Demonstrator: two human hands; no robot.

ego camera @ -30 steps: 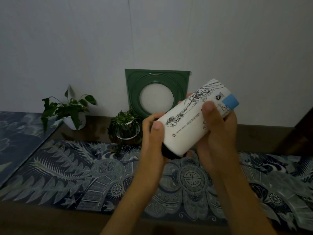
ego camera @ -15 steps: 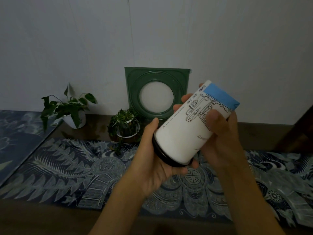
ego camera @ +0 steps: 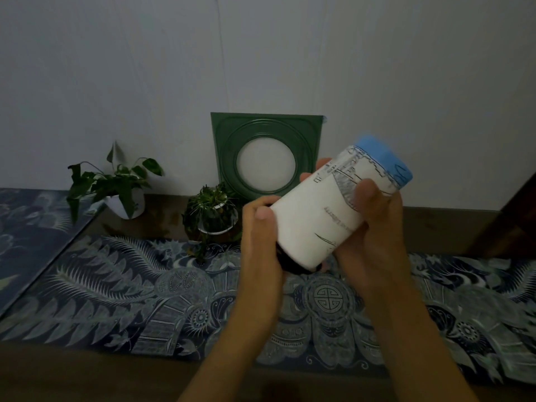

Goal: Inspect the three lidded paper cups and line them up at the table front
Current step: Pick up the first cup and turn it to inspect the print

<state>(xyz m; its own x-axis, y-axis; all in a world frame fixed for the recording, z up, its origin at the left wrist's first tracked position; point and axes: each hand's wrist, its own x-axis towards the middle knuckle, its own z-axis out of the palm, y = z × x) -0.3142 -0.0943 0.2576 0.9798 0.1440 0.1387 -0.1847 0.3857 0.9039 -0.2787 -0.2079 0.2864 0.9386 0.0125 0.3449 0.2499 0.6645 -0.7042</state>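
Note:
One white paper cup [ego camera: 324, 216] with black line drawings, a blue band at its far end and a black lid at its near end is held tilted in the air above the table. My left hand [ego camera: 261, 245] wraps the lid end, thumb on the cup's side. My right hand [ego camera: 374, 227] grips the cup's body from the right, thumb across the drawing. Only this one cup is in view.
A patterned blue-grey runner [ego camera: 145, 300] covers the dark wooden table. At the back stand a white-potted plant [ego camera: 121, 192], a glass-bowl plant [ego camera: 213, 216] and a green square frame [ego camera: 266, 155] leaning on the wall. Dark furniture [ego camera: 510, 221] stands at right.
The cup has been turned in both hands: the drawn figure rolled out of sight and a plainer white side faces me. My left thumb moved up onto the cup's side.

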